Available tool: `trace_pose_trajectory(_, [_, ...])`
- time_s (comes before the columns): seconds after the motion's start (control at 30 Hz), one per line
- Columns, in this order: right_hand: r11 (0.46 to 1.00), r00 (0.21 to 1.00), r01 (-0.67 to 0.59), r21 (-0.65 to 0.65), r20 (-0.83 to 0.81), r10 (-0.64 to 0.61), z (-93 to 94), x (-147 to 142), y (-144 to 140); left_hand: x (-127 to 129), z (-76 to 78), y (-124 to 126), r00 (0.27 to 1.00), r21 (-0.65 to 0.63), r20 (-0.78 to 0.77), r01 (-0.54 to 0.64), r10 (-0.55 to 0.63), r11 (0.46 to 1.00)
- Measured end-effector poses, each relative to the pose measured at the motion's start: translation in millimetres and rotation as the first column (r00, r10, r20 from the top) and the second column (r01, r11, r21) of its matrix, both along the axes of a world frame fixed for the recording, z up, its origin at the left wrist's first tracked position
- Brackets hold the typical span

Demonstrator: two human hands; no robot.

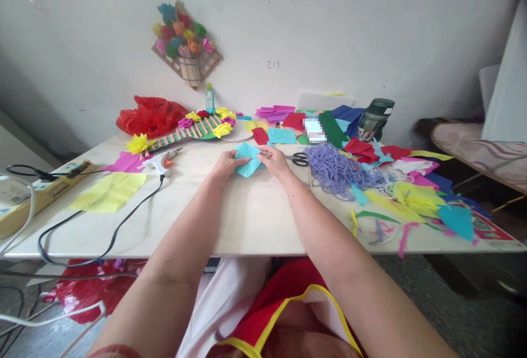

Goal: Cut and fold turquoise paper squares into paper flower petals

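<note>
Blue paper (248, 161), pinched by both hands (251, 163)

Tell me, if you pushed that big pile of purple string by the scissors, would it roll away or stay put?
The purple string pile probably would not roll: it lies in a loose, flat tangle on the table. It looks soft and floppy, so a push would likely bunch it up. Picked up, strands would probably dangle and drag nearby paper scraps.
</note>
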State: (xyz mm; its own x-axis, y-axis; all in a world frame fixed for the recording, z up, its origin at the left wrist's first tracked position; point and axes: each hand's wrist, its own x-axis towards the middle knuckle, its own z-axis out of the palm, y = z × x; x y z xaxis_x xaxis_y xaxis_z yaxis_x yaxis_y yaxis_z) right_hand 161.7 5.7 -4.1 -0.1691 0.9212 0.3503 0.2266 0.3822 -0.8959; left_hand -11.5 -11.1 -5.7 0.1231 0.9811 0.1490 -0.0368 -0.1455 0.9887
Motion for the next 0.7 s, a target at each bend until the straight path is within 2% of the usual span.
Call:
trace_pose_trajectory(0.1, [0.967, 0.994, 0.020, 0.255, 0.097, -0.046, -0.4, 3.1, 5.3, -2.6, -1.5, 2.4, 0.998, -0.006, 0.054, -0.039, 0.040, 0.999])
trace_pose_trajectory(0.17, [0.922, 0.983, -0.043, 0.386, 0.180, -0.029, 0.5, 4.1, 5.7, -4.3, -2.3, 3.9, 0.995, -0.013, 0.077, -0.055, 0.056, 0.998])
trace_pose_trajectory(0.23, [0.878, 0.959, -0.124, 0.463, 0.282, -0.013, 1.3, 3.8, 3.9, -5.4, -2.4, 4.7, 0.995, -0.018, 0.087, -0.056, 0.058, 0.998])
trace_pose_trajectory(0.37, [0.837, 0.907, -0.212, 0.504, 0.420, -0.024, 1.6, 1.1, -1.1, -5.6, -1.2, 4.3, 0.991, -0.028, 0.118, -0.056, 0.059, 0.998])
trace_pose_trajectory(0.7, [0.844, 0.854, -0.241, 0.478, 0.518, -0.049, 0.4, -5.0, -4.1, -0.9, 2.7, -0.6, 0.989, -0.046, 0.131, -0.055, 0.061, 0.997])
